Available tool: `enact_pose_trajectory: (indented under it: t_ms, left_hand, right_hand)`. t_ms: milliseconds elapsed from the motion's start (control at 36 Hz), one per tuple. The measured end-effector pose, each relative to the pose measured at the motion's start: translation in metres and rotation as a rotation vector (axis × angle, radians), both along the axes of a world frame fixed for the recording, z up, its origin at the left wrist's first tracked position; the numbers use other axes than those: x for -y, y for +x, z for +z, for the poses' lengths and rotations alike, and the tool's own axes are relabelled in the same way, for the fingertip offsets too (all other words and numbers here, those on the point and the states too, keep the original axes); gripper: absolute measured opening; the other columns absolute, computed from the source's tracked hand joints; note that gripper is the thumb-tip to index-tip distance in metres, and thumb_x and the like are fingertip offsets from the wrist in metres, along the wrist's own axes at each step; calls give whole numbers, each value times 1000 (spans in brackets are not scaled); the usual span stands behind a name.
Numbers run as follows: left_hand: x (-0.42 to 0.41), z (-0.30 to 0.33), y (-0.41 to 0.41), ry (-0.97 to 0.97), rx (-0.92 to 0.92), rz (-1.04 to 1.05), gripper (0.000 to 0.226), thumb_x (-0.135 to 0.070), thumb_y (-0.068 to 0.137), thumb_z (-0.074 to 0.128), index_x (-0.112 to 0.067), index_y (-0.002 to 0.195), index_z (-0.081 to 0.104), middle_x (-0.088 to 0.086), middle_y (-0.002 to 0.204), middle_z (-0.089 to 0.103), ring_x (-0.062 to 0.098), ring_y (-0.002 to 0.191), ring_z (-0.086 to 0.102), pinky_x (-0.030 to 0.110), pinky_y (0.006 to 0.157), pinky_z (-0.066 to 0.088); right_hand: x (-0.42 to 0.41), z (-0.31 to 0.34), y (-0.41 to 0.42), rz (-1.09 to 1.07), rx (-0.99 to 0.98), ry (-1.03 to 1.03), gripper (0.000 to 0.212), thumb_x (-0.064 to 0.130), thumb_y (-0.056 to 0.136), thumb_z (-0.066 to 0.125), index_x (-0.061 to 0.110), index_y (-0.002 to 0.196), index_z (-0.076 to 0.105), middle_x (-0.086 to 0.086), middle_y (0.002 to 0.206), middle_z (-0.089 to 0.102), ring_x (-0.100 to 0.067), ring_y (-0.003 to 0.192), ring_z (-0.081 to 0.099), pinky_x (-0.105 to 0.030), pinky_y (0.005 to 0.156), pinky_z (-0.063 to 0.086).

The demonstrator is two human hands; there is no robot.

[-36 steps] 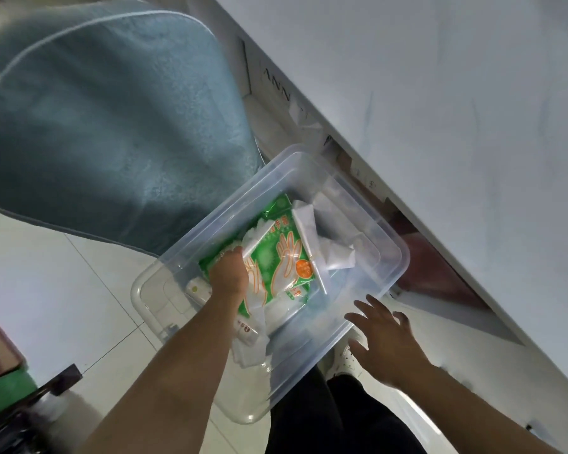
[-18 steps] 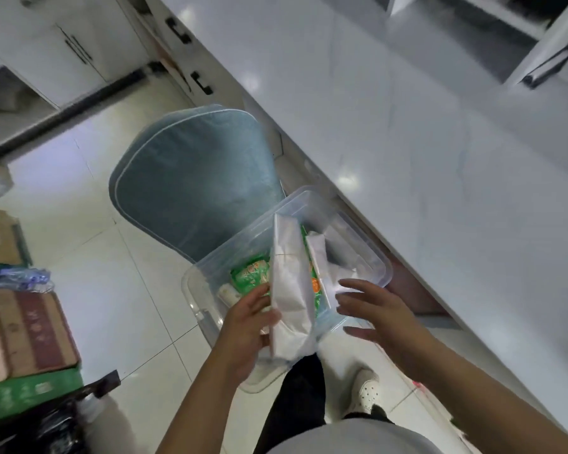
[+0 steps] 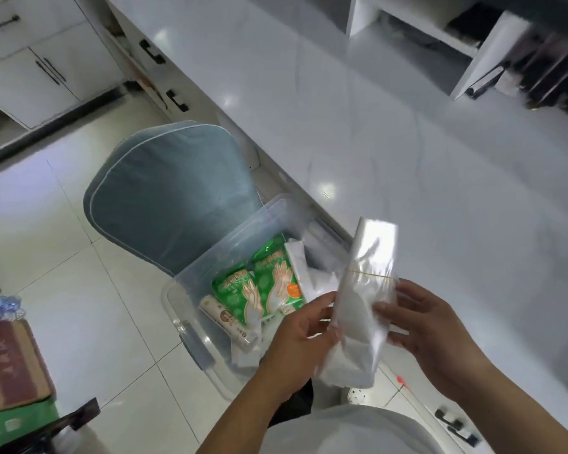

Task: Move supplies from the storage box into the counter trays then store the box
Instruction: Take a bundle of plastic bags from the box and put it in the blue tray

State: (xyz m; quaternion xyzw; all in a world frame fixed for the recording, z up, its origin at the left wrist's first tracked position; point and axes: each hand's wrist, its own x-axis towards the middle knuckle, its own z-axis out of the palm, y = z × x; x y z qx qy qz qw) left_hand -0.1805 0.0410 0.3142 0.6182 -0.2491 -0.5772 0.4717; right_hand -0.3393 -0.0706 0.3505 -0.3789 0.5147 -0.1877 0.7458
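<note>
A clear plastic storage box sits low in front of me, beside the white counter. Inside lie two green glove packets, a small roll and white packets. Above the box's right end, both hands hold an upright bundle of clear plastic bags bound by a rubber band. My left hand grips its left edge. My right hand grips its right side, thumb on the front.
A grey-blue chair cushion stands just behind the box. White shelf compartments rise at the counter's far end. Cardboard boxes are stacked on the tiled floor at the left. Cabinets with black handles line the far wall.
My left hand lifted the bag bundle out of the box and up beside the counter edge. My right hand came in and took hold of its right side. The view tilted up.
</note>
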Motion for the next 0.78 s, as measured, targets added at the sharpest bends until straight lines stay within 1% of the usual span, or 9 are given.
enact_pose_trajectory:
  t_ms: [111,222,278,333,389,472,528,639,778]
  left_hand:
    - [14,0,-1,-51,275,-171,49,-15,96,54,-42,136,53,-18,122,67,0,111,63,33,93,55]
    - [40,-10,15,-72,22,-117,34,-22,92,62,-29,125,66,-8,113,72,10,103,68,35,85,59]
    - [58,-41,31,30,-113,85,26,-20,86,63,-20,111,71,2,103,74,18,90,71,39,75,60]
    - [73,-93,51,200,-74,212,16,-11,88,63,-20,98,71,8,98,73,21,87,71,36,68,58]
    - [88,-157,69,397,-5,247,18,-7,88,63,-24,90,68,11,105,72,27,93,70,36,71,57]
    - [102,-246,89,584,112,197,18,-24,68,65,-24,86,64,16,106,72,31,90,69,43,82,57]
    - [112,-285,96,628,267,124,38,-32,61,68,-17,95,68,16,107,72,33,95,69,46,85,57]
    - [137,-300,91,684,436,57,52,-23,83,73,4,125,58,24,123,64,39,110,63,38,89,50]
    - [157,-335,79,757,467,85,61,-28,86,70,12,127,50,29,126,61,42,115,60,42,90,49]
  right_hand:
    - [-1,4,-2,-94,-60,-95,30,-6,84,63,10,108,71,-14,100,76,-33,91,73,-42,75,61]
    - [8,4,-3,-213,-104,-130,28,-7,84,63,9,105,72,-15,97,75,-30,83,73,-35,65,59]
    - [15,3,-4,-267,-132,-137,28,-6,84,63,10,105,72,-15,98,75,-29,81,73,-39,65,57]
    - [23,2,-5,-330,-167,-145,27,-6,83,63,9,103,72,-15,96,75,-28,78,72,-42,65,58]
    - [33,0,-4,-370,-209,-157,26,-6,83,63,9,102,72,-14,95,75,-28,78,72,-48,70,58]
    - [52,-5,-3,-397,-287,-182,26,-6,83,64,10,102,72,-12,94,76,-28,79,73,-46,69,58]
    - [67,-10,-2,-415,-317,-183,27,-6,82,64,9,103,71,-13,93,75,-26,77,73,-40,62,58]
    - [93,-22,-3,-458,-361,-166,29,-8,81,66,8,104,71,-14,93,75,-23,72,73,-30,55,57]
    - [106,-32,-7,-467,-425,-150,28,-8,80,67,8,103,72,-15,102,73,-22,73,72,-30,54,56]
